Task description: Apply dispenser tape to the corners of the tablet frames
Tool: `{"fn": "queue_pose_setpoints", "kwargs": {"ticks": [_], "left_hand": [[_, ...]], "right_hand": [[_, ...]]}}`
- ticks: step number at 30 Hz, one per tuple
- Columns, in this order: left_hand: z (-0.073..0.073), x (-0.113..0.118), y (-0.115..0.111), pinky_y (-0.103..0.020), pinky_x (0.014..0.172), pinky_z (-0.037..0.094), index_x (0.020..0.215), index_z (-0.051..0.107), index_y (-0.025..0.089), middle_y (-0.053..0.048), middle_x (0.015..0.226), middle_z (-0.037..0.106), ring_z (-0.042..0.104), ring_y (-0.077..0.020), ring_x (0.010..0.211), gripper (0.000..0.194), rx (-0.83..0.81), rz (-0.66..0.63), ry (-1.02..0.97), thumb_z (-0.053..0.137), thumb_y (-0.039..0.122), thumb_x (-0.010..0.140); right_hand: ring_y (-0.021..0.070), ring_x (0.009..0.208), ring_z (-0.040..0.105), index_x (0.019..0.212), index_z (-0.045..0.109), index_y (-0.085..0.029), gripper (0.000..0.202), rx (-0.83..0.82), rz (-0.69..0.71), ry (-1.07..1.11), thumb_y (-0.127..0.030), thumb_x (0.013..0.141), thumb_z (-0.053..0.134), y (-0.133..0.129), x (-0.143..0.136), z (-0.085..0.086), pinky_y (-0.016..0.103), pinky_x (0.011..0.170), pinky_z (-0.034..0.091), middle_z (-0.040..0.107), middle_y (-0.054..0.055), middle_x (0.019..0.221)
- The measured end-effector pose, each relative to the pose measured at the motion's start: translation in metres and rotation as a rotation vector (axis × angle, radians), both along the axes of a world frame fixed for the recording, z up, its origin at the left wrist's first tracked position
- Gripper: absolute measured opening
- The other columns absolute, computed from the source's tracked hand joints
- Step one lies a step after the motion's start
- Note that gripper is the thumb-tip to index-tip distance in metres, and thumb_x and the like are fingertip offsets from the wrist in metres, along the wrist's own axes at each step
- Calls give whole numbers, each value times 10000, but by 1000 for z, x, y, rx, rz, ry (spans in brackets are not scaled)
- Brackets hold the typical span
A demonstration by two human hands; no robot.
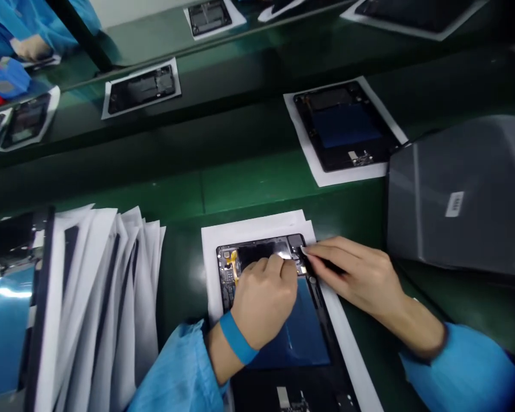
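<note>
An opened tablet (278, 377) lies on white paper sheets (257, 222) in front of me, its dark inside and blue battery (311, 329) facing up. My left hand (266, 292), with a blue band (237, 339) at the wrist, is curled over the tablet's upper part. Its fingertips are turned away from view, so what they hold is hidden. At the tablet's upper right corner, my right hand (360, 274) pinches with thumb and forefinger. Whatever lies between those tips is too small to make out.
Paper-wrapped tablet parts (107, 297) stand in a row at left. A dark grey bin (467, 194) is at right. Another opened tablet (347, 126) lies beyond. More units (141, 90) sit on the green line (223, 109). A co-worker's hands (32, 48) show top left.
</note>
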State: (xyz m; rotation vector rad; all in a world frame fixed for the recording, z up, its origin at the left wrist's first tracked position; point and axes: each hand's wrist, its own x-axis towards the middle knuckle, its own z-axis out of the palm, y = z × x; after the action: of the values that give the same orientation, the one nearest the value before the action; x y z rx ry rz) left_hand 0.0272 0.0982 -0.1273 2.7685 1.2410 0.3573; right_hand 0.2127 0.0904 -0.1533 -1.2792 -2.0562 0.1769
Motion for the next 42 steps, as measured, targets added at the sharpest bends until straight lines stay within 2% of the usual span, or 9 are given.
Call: {"fn": "queue_pose_setpoints", "kwargs": {"ticks": [9,17,23,32,42], "left_hand": [[-1,-1,4,-330,529,480,893,624,138,-31,748,580,560,-192,601,116,5,-32,-66,514,105,905],[1,-2,4,-344,539,518,940,623,122,-40,761,609,603,-207,636,78,56,2,-67,561,145,899],[1,-1,5,-349,593,546,946,629,117,-56,787,606,601,-211,669,109,34,-56,-40,542,90,886],[1,2,8,-363,625,561,937,627,107,-65,790,603,598,-219,686,109,9,-116,-26,529,94,892],[0,2,9,-350,619,518,952,626,108,-55,797,594,568,-211,686,128,-3,-123,-39,510,90,902]], "right_hand": [[133,805,644,983,631,-175,132,-53,6,32,-102,879,599,0,5,3,252,713,538,674,33,914],[127,768,640,978,634,-172,122,-57,2,75,-109,877,603,3,7,2,246,673,537,675,25,892],[141,791,646,984,634,-173,121,-55,10,59,-116,888,585,3,6,0,265,700,544,680,30,910],[146,792,636,970,643,-159,103,-53,11,65,-125,895,582,4,5,0,278,705,542,671,30,905],[174,800,642,985,637,-116,103,39,3,-115,-134,893,595,-2,1,6,296,683,533,671,63,919]]}}
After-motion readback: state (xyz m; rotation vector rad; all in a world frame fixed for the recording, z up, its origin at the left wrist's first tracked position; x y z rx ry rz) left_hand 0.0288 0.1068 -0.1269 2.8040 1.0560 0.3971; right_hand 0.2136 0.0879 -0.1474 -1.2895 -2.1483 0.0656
